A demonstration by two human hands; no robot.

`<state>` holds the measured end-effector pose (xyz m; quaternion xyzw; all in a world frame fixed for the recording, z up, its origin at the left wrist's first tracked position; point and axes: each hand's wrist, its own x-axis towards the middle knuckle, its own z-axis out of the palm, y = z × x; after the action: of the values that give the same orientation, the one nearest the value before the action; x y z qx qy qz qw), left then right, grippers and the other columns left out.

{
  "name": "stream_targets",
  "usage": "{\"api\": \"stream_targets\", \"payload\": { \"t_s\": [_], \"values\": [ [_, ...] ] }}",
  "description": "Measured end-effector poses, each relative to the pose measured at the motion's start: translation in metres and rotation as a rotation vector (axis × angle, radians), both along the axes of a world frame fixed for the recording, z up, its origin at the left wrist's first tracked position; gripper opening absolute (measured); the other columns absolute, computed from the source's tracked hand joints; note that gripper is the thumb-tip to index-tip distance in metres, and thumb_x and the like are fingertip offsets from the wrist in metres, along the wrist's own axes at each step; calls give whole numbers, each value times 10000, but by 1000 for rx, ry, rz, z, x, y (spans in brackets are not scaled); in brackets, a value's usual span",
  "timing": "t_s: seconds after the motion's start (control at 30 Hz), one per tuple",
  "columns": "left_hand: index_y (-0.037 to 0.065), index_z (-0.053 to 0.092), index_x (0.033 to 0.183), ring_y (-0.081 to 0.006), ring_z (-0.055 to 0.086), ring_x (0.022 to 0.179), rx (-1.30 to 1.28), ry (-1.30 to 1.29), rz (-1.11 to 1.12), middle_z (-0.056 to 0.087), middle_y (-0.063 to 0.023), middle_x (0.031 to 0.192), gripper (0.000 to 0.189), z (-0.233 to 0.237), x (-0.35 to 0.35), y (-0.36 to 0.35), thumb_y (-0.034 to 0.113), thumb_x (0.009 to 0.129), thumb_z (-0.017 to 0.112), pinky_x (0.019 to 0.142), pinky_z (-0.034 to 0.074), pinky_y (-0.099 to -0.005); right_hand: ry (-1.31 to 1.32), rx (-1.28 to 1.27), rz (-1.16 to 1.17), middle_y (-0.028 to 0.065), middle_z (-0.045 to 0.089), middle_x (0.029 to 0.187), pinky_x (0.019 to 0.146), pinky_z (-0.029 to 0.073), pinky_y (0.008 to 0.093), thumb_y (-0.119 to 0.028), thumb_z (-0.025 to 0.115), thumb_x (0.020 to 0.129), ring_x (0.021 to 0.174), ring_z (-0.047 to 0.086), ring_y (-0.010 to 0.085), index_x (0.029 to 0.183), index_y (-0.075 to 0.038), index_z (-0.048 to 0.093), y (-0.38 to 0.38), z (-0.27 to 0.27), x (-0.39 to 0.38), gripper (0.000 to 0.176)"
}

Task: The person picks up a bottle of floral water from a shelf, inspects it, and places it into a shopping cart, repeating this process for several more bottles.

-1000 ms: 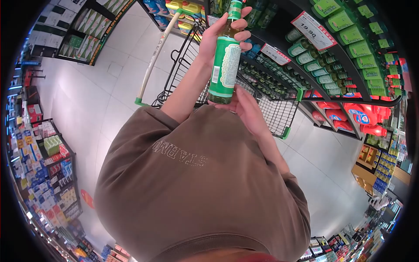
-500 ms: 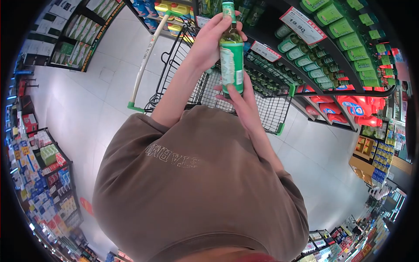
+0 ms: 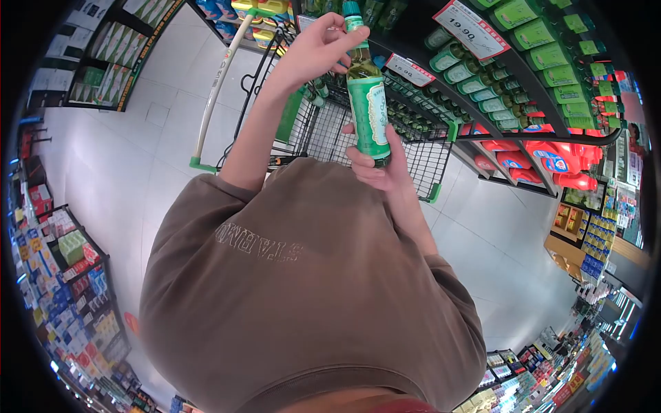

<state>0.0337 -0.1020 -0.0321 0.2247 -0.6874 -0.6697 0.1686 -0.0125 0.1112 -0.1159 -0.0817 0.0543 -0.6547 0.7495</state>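
Note:
A green glass bottle (image 3: 370, 113) with a green and white label and a teal cap is held up in front of my chest, its cap pointing away from me. My left hand (image 3: 318, 51) has its thumb across the front of the neck, with its fingers bent around the neck's left side. Lower down, my right hand (image 3: 383, 166) is closed around the bottle's base. Behind the bottle stands a black wire shopping cart (image 3: 323, 134) with green corners.
Shelves with rows of green bottles (image 3: 475, 86) and price tags (image 3: 471, 29) run along the front right. Red jugs (image 3: 554, 155) fill a lower shelf. The cart's pale handle bar (image 3: 222, 82) is at my left, near stacked cartons (image 3: 113, 48). More stocked displays (image 3: 82, 275) line the left.
The bottle has turned, so the label's white panel now faces me more. My right hand has wrapped around the base. My left-hand fingers have loosened and shifted on the neck.

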Motion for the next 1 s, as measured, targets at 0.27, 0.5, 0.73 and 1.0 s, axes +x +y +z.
{"api": "stream_targets", "payload": {
  "t_s": [0.27,0.5,0.73,1.0],
  "values": [
    [78,558,827,-50,520,523,-190,-378,-627,541,18,662,269,-7,47,-34,336,890,601,447,393,-205,769,358,117,105,565,714,391,319,214,-243,621,862,500,467,106,1193,6,441,43,-43,-48,452],
    [34,517,822,-98,509,485,-123,-469,-631,526,-33,598,345,-83,72,7,366,893,575,455,407,-265,688,493,142,48,587,956,559,441,179,-184,659,844,598,520,106,1317,-64,427,58,-118,-64,540],
    [-38,497,935,-458,595,785,-366,-607,-317,618,-286,803,307,-192,58,37,265,887,495,717,456,-517,1116,985,-6,110,638,1016,686,514,276,-307,675,812,838,657,192,1307,-74,454,91,-228,-49,590],
    [-75,483,995,-466,603,791,-450,-783,-39,602,-319,777,380,-362,41,19,281,862,494,751,488,-516,2158,1124,-6,119,678,811,818,487,405,-287,709,742,838,629,296,851,-48,696,189,-271,-7,263]
  ]
}}
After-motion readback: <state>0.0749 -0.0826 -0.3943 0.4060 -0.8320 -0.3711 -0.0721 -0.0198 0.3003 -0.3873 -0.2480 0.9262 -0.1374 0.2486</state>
